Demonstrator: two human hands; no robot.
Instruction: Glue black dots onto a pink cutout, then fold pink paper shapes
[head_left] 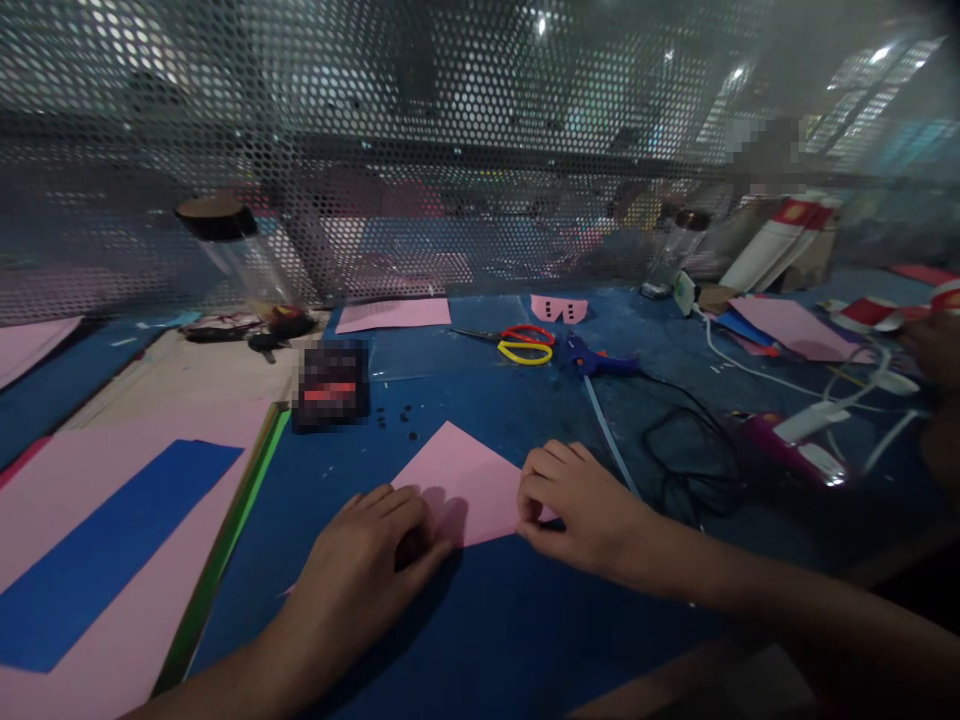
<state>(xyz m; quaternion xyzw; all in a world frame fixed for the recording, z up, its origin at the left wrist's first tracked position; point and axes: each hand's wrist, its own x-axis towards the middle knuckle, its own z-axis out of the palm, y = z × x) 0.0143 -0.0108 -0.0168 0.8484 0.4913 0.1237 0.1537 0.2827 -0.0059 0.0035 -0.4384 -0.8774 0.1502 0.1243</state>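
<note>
A pink sheet of paper (pixel 474 478) lies on the blue tabletop in front of me, one corner pointing away. Its straight near edge runs between my hands. My left hand (pixel 367 555) has its fingers curled over the left part of the sheet, thumb at the near edge. At the right corner, my right hand (pixel 574 505) pinches the paper between thumb and bent fingers. Both hands cover the sheet's side corners. Beyond it lie scissors (pixel 526 345) with red and yellow handles, a blue glue gun (pixel 600 358) and a small pink cutout (pixel 559 308) with black squares.
Pink sheets with a blue strip (pixel 124 555) lie at left, beside a dark box (pixel 330 385). Small black dots (pixel 412 436) are scattered nearby. Cables (pixel 686 455) and a purple tool (pixel 787 450) lie at right, near another person's hand (pixel 934 345). Perforated metal (pixel 450 240) stands behind.
</note>
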